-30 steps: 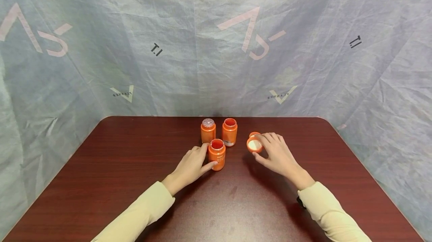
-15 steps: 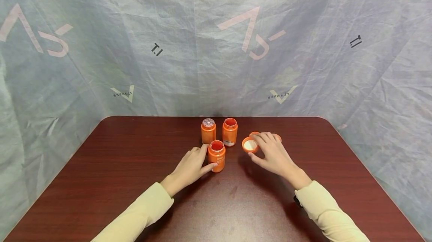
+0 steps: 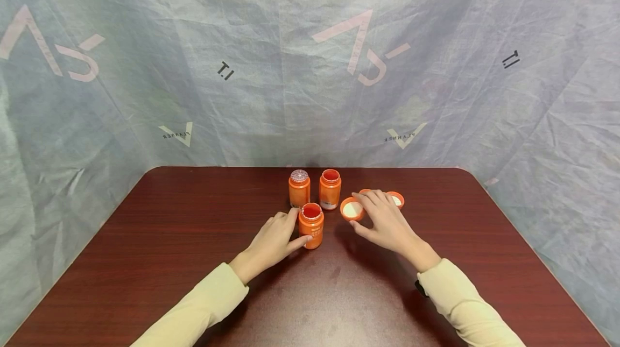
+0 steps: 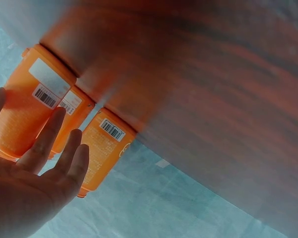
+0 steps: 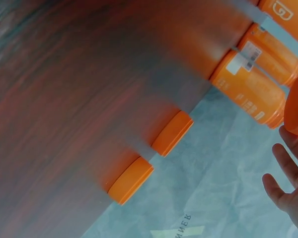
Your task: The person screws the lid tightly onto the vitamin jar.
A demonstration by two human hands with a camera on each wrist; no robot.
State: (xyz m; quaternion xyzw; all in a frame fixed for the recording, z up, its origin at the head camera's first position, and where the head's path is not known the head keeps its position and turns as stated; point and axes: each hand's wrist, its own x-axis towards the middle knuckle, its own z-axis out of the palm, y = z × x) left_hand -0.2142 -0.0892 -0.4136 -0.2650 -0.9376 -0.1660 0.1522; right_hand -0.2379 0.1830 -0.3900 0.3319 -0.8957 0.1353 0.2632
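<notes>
The step in hand looks like handling a loose cap beside a steadied jar; whether it is to be fitted or laid aside I cannot tell, though fitting would call for turning its lining downward, level over a mouth. From the left, the person's left hand reaches in from 8 o'clock, thumb and fingers parted to about a jar's width and holding the sides of the near orange plastic-looking jar with a red interior, upright on the dark reddish-brown wood-grain surface. At 11 o'clock from that jar stands the back-left orange jar with a silvery covered mouth, close enough to the fingers that contact is unclear; at 1 o'clock stands the back-right orange jar with an uncovered red mouth. Just past 2 o'clock, the round orange cap with a white lining, lining up and seemingly lifted, is pinched between thumb and fingers of the right hand, spread to the cap's width, its forearm coming from 4 o'clock. At 2 o'clock, mostly hidden behind that hand, lies a second round orange cap; between 2 and 3 o'clock, farther out, lies a third white-lined orange cap.
</notes>
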